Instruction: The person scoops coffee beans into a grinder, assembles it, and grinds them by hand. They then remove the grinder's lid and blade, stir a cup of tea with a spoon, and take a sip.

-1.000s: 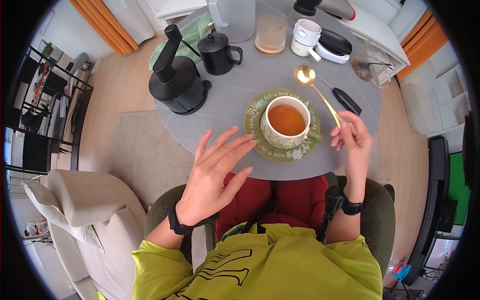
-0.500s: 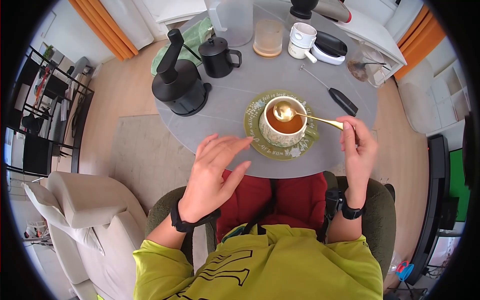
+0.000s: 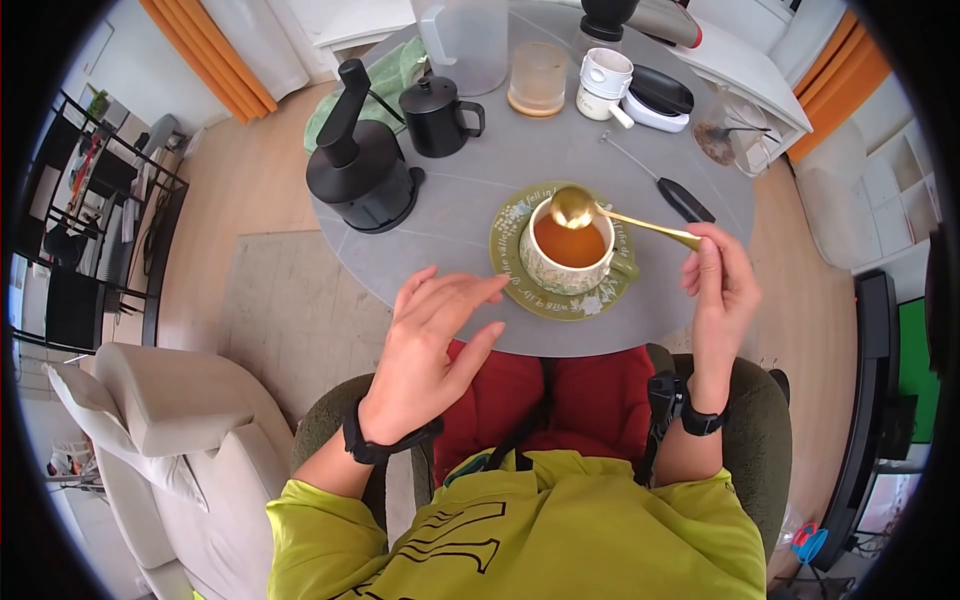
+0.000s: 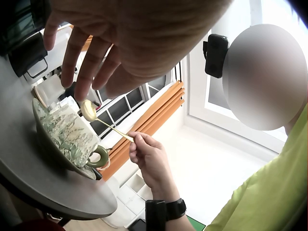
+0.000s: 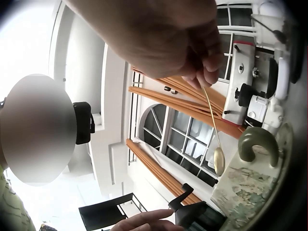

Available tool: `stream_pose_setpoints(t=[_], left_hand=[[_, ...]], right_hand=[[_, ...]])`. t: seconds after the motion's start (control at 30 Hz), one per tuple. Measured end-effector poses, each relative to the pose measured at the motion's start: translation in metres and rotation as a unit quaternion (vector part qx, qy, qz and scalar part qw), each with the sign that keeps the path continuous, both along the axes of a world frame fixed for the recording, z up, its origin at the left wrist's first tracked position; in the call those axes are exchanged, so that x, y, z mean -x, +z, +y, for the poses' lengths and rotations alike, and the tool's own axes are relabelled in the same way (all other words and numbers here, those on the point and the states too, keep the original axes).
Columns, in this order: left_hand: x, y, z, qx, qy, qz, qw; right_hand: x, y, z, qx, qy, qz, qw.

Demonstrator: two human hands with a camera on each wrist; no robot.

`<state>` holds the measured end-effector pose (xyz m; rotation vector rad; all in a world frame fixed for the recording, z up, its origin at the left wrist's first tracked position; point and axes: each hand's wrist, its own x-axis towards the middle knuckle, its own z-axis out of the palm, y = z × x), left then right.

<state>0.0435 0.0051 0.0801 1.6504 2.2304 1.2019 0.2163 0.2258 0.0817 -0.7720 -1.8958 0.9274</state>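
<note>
My right hand (image 3: 722, 290) pinches the end of a gold spoon (image 3: 640, 222), whose bowl hangs over the far rim of a patterned cup (image 3: 548, 272) of amber liquid. The cup stands on a green saucer (image 3: 508, 215) with its green handle to the right. In the left wrist view the spoon (image 4: 89, 110) is above the cup (image 4: 65, 134); the right wrist view also shows the spoon bowl (image 5: 219, 161) just above it. My left hand (image 3: 425, 345), fingers extended and slightly bent, holds nothing, its fingertips near the saucer's left edge.
A black hand grinder (image 3: 360, 180) and a black pot (image 3: 434, 118) stand at the left on the grey table (image 3: 450, 205). Behind are a pitcher (image 3: 465, 45), a glass (image 3: 538, 80) and white cups (image 3: 604, 85). A black-handled whisk (image 3: 685, 200) lies right of the saucer.
The spoon has swung from beyond the cup's right side to above the cup, then shifted slightly toward its far rim. My right hand moved a little right; my left hand has barely moved.
</note>
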Motion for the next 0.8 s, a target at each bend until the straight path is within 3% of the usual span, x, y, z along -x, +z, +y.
stream_pose_setpoints(t=[0.1, 0.17, 0.27, 0.43, 0.53, 0.6, 0.63, 0.7, 0.73, 0.8], left_hand=[[-0.001, -0.001, 0.001, 0.0, -0.003, -0.001, 1.0], [-0.002, -0.001, 0.001, -0.002, -0.004, -0.002, 1.0], [-0.002, -0.001, 0.001, -0.005, -0.005, -0.002, 1.0], [0.001, -0.006, 0.002, -0.001, 0.003, 0.005, 1.0], [0.005, -0.012, 0.004, 0.005, 0.01, -0.045, 0.999], [0.007, -0.017, 0.005, 0.04, 0.034, -0.187, 0.981], [0.009, -0.023, 0.005, 0.041, 0.034, -0.186, 0.981], [0.015, -0.037, 0.006, 0.009, 0.01, -0.324, 0.946], [0.015, -0.041, 0.007, 0.01, 0.009, -0.322, 0.947], [0.015, -0.042, 0.009, -0.018, -0.006, -0.435, 0.9]], right_hand=[[-0.002, -0.007, 0.009, 0.019, -0.024, 0.05, 0.998], [0.002, -0.017, 0.021, 0.095, -0.012, 0.131, 0.987], [0.003, -0.037, 0.035, 0.176, 0.035, 0.118, 0.977], [0.008, -0.052, 0.032, 0.199, 0.045, 0.085, 0.975], [0.008, -0.059, 0.033, 0.221, 0.048, 0.063, 0.972], [0.006, -0.064, 0.034, 0.242, 0.064, 0.059, 0.966], [0.006, -0.066, 0.034, 0.243, 0.065, 0.06, 0.966], [0.005, -0.068, 0.035, 0.279, 0.084, 0.052, 0.955], [0.004, -0.07, 0.035, 0.279, 0.084, 0.054, 0.955], [0.003, -0.073, 0.035, 0.326, 0.11, 0.052, 0.937]])
